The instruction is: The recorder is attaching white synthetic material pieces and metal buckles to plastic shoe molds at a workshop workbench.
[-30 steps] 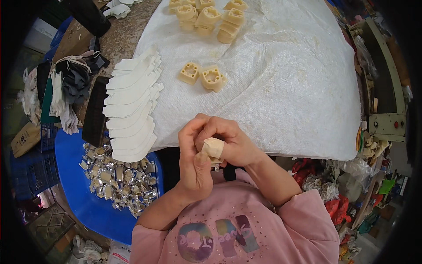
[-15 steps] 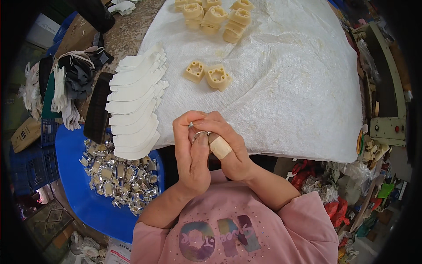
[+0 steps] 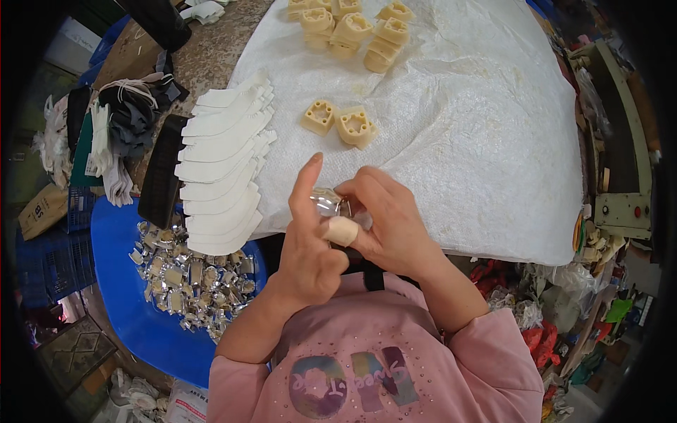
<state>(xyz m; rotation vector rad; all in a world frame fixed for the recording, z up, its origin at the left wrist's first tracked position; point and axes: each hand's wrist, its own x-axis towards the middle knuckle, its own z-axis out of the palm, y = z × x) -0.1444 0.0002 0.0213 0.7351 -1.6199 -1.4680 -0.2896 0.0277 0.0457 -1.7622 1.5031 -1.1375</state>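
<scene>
A small shiny chrome-coloured metal piece (image 3: 326,202), curved like a short band, is pinched in my right hand (image 3: 392,224). A beige wrap (image 3: 341,230) covers that hand's thumb. My left hand (image 3: 307,257) is close against the piece's left side. Its index finger points up and away, while its other fingers curl toward the palm. Part of the piece is hidden by the fingers. Beyond my hands, two cream-coloured blocks with holes, one on the left (image 3: 319,117) and one on the right (image 3: 356,127), lie on a white woven sheet (image 3: 479,155).
Overlapping white cut strips (image 3: 218,169) fan out along the sheet's left side. A blue basin (image 3: 123,296) at lower left holds many chrome pieces (image 3: 197,282). More cream blocks (image 3: 352,28) are stacked at the far edge. A dark tray (image 3: 161,173) stands beside the strips.
My hands have moved apart from a close clasp around the piece. The left index finger has straightened upward, and the right hand has shifted right, leaving more of the chrome piece showing.
</scene>
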